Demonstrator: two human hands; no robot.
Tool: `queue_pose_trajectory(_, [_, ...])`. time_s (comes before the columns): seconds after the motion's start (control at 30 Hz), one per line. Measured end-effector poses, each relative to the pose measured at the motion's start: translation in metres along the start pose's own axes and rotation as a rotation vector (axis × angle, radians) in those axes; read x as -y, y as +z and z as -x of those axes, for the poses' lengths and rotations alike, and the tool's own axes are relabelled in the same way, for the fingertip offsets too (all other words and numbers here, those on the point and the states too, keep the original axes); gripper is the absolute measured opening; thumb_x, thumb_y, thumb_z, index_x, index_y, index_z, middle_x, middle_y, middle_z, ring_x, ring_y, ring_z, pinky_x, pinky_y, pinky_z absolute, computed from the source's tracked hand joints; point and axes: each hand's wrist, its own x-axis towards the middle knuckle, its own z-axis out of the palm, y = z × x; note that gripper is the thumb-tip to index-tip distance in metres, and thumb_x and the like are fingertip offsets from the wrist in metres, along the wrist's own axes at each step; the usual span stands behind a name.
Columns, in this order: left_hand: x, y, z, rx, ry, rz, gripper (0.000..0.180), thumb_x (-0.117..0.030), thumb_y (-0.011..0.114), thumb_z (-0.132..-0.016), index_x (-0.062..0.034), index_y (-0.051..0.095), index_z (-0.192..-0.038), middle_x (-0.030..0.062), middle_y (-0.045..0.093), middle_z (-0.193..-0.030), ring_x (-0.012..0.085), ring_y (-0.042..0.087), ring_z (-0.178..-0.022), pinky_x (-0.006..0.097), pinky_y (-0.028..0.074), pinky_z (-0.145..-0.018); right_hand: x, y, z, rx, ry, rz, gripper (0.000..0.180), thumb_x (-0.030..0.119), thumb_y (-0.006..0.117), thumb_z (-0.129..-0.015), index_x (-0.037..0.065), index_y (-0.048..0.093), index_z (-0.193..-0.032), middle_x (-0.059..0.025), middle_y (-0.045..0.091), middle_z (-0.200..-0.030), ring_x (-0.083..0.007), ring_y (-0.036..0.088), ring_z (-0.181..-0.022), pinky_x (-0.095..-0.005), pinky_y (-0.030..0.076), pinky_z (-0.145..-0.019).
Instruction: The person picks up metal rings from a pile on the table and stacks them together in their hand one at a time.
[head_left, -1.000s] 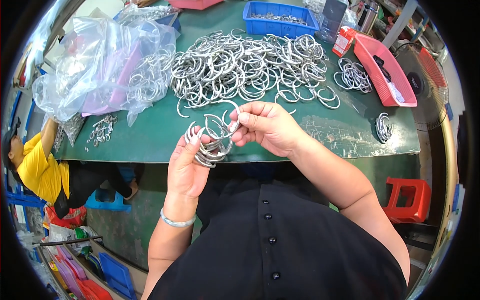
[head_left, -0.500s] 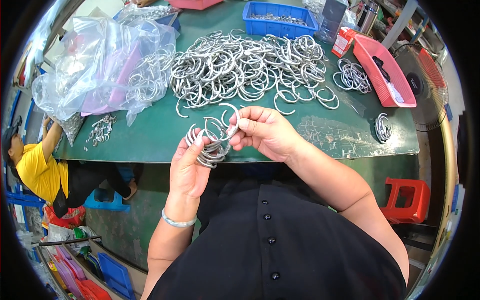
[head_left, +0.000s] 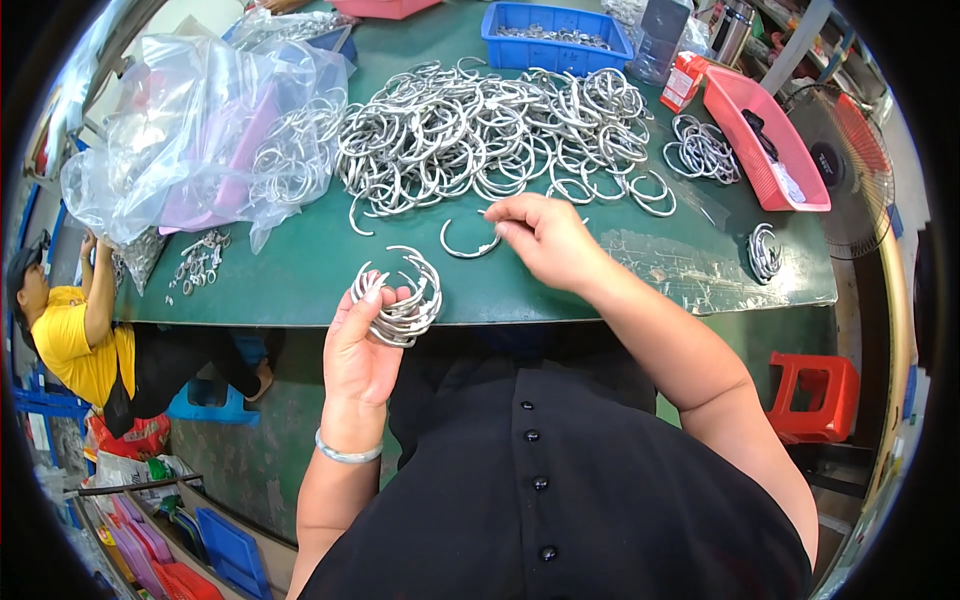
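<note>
My left hand [head_left: 362,335] is closed around a bunch of silvery open metal rings [head_left: 415,312], shaped like cuff bangles, held upright over the table's near edge. The thumb presses on the bunch from the left. My right hand [head_left: 550,240] is over the table, thumb and fingers pinched at one end of a single open metal ring [head_left: 468,254]. Whether that ring also touches the tabletop I cannot tell. Beyond both hands spreads a wide heap of the same open rings [head_left: 480,130].
On the green table [head_left: 330,285] are a clear plastic bag [head_left: 150,140], a blue bin [head_left: 555,55] of small metal parts, a pink basket [head_left: 765,180] and two small ring bundles [head_left: 700,150] at right. A fan [head_left: 850,165] stands beyond the right edge; a co-worker [head_left: 75,330] works at left.
My right hand has moved right, away from the bunch, with a single ring at its fingertips. My left hand has shifted slightly left and down, still holding the bunch.
</note>
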Motion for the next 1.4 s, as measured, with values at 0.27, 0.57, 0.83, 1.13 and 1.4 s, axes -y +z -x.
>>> queue_pose_trajectory(0.27, [-0.002, -0.005, 0.003, 0.005, -0.013, 0.044, 0.017, -0.004, 0.054, -0.081, -0.0041, 0.053, -0.098, 0.0058, 0.06, -0.079, 0.0215, 0.059, -0.083, 0.039, 0.049, -0.076, -0.008, -0.009, -0.009, 0.155, -0.154, 0.448, 0.019, 0.005, 0.062, -0.071, 0.006, 0.063, -0.09, -0.0093, 0.053, -0.088, -0.0264, 0.055, -0.081, -0.0346, 0.045, -0.07])
queue_pose_trajectory(0.57, [-0.002, -0.007, 0.002, -0.039, -0.021, 0.036, 0.017, -0.004, 0.054, -0.081, -0.0037, 0.053, -0.098, 0.0061, 0.06, -0.079, 0.022, 0.059, -0.083, 0.039, 0.048, -0.077, -0.008, -0.017, -0.013, 0.196, -0.33, 0.247, 0.01, 0.002, 0.062, -0.07, 0.006, 0.06, -0.079, -0.0078, 0.051, -0.087, -0.0237, 0.053, -0.078, -0.0316, 0.043, -0.068])
queue_pose_trajectory(0.83, [0.002, 0.003, 0.001, -0.007, -0.054, 0.037, 0.014, -0.009, 0.055, -0.083, -0.0037, 0.053, -0.096, 0.0059, 0.06, -0.08, 0.0207, 0.058, -0.083, 0.038, 0.048, -0.078, 0.034, -0.022, -0.01, 0.271, -0.572, 0.078, 0.011, 0.0, 0.061, -0.07, 0.006, 0.06, -0.08, -0.0089, 0.052, -0.1, -0.0231, 0.054, -0.084, -0.031, 0.045, -0.07])
queue_pose_trajectory(1.13, [0.008, 0.011, 0.002, 0.088, -0.103, 0.028, 0.016, -0.009, 0.055, -0.082, -0.003, 0.054, -0.097, 0.0051, 0.06, -0.082, 0.0195, 0.058, -0.085, 0.035, 0.046, -0.082, 0.046, -0.014, 0.002, 0.315, -0.626, 0.009, 0.015, 0.002, 0.062, -0.071, 0.005, 0.059, -0.086, -0.0102, 0.053, -0.097, -0.0246, 0.055, -0.085, -0.0306, 0.045, -0.069])
queue_pose_trajectory(1.4, [0.005, 0.01, 0.002, 0.064, -0.101, 0.042, 0.015, -0.009, 0.054, -0.08, -0.0033, 0.054, -0.095, 0.0052, 0.059, -0.079, 0.0205, 0.058, -0.085, 0.037, 0.046, -0.083, 0.037, -0.021, 0.005, 0.232, -0.423, -0.099, 0.021, 0.0, 0.059, -0.073, 0.004, 0.057, -0.093, -0.0085, 0.054, -0.099, -0.0216, 0.056, -0.085, -0.0295, 0.046, -0.068])
